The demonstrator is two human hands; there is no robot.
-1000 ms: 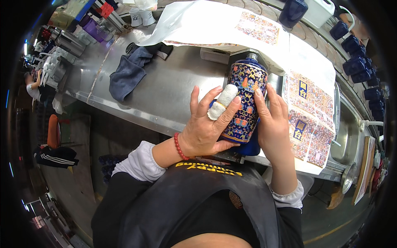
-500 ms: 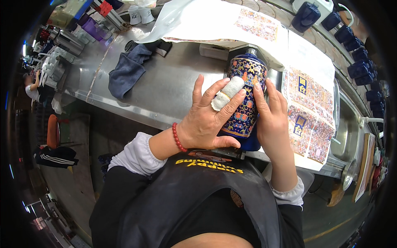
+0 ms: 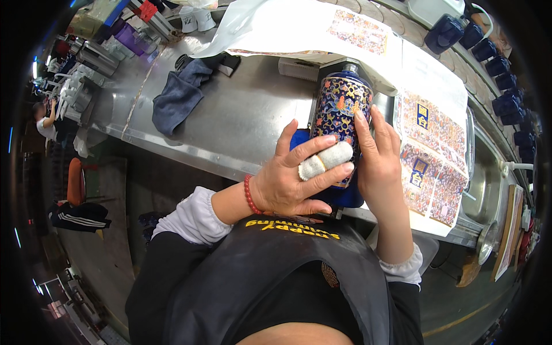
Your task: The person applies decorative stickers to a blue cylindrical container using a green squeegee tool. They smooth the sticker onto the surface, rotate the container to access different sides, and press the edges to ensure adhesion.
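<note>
Hands, two: left hand open, fingers spread, a pale fabric cover on one finger pressed to the bottle; right hand open, fingers straight along the bottle's right side, thumb not visible. Bottle, one, patterned in blue, gold and red, lying at the near edge of the desk, neck to the far side. Handling note, as judged: press with the padded finger in light, even strokes from the middle toward the edges; steady with the right hand; avoid dragging bare fingertips over the pattern. Bead bracelet, red, one, left wrist. Cloth, grey-blue, one, left. Printed paper, spread right and far, sheet count uncertain; blue rectangles with gold marks, two. White cups, two, far left. Plain dark blue bottles, several, far right, overlapping, no sure count.
</note>
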